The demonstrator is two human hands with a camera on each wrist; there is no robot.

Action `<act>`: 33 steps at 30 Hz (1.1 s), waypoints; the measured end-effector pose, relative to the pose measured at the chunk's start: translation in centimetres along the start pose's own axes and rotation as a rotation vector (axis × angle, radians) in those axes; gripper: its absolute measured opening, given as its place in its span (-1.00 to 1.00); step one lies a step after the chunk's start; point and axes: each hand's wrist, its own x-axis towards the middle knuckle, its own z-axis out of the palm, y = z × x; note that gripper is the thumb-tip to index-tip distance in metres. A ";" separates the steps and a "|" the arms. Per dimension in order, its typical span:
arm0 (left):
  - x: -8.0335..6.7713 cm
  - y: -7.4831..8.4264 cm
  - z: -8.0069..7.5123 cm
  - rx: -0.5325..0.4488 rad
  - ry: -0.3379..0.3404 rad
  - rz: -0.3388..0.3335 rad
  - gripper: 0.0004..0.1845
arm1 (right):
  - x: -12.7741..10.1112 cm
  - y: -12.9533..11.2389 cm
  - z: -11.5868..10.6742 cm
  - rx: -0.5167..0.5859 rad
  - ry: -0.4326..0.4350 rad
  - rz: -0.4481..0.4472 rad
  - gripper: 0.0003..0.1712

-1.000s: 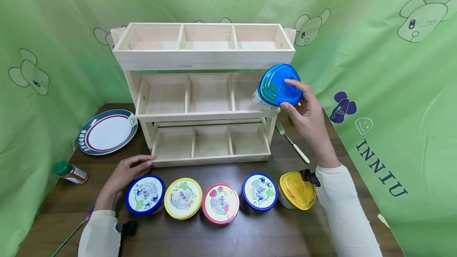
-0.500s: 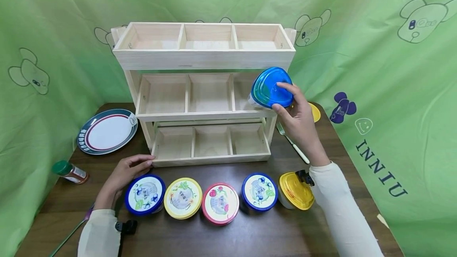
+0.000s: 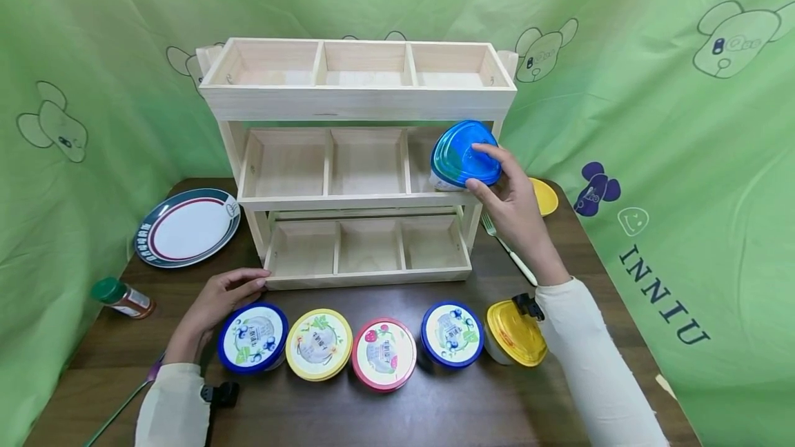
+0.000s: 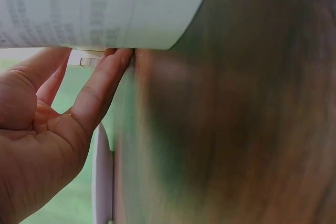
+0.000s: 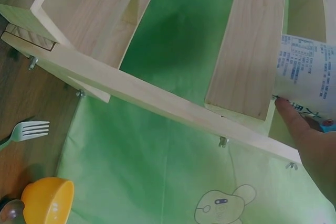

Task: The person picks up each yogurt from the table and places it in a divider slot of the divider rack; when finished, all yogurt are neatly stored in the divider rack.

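My right hand [image 3: 512, 202] grips a white tub with a blue lid [image 3: 462, 154], tilted at the right compartment of the middle tier of a wooden three-tier rack [image 3: 357, 103]. In the right wrist view, the printed side of the tub [image 5: 307, 72] overlaps the tier's wood, with a finger along it. My left hand [image 3: 223, 299] rests its fingertips on the front left corner of the bottom tier. The left wrist view shows those fingers [image 4: 100, 90] fairly straight, their tips partly hidden by a white printed tub [image 4: 105, 11].
Along the front stand round tubs with blue [image 3: 252, 339], yellow [image 3: 319, 345], pink [image 3: 384, 354] and blue [image 3: 451, 334] lids, and a yellow-lidded tub [image 3: 517, 332]. A fork [image 3: 509, 248] and yellow bowl [image 5: 50, 200] lie right; a plate [image 3: 186, 228] and green-capped jar [image 3: 123, 299] left.
My right hand has moved left and slightly down with the blue-lidded tub, bringing it closer over the middle tier's right compartment. The yellow bowl has come into sight behind the hand. My left hand stays put.
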 end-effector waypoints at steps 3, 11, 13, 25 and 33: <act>-0.1 0.0 0.0 -0.002 0.001 0.003 -0.59 | 0.1 -0.1 0.1 -0.003 -0.014 0.012 -0.40; -0.1 0.2 0.0 0.000 -0.001 0.000 -0.58 | 0.3 -0.1 0.2 -0.016 -0.038 0.025 -0.39; -0.1 0.2 0.0 -0.003 -0.001 0.004 -0.57 | 0.4 -0.1 0.2 -0.022 -0.042 0.036 -0.39; -0.2 0.1 -0.1 -0.015 -0.004 0.004 -0.59 | 1.4 -0.2 0.4 0.020 -0.113 0.150 -0.38; -0.2 0.1 0.0 -0.007 0.000 0.003 -0.58 | 1.3 -0.3 -0.2 0.070 -0.095 0.173 -0.27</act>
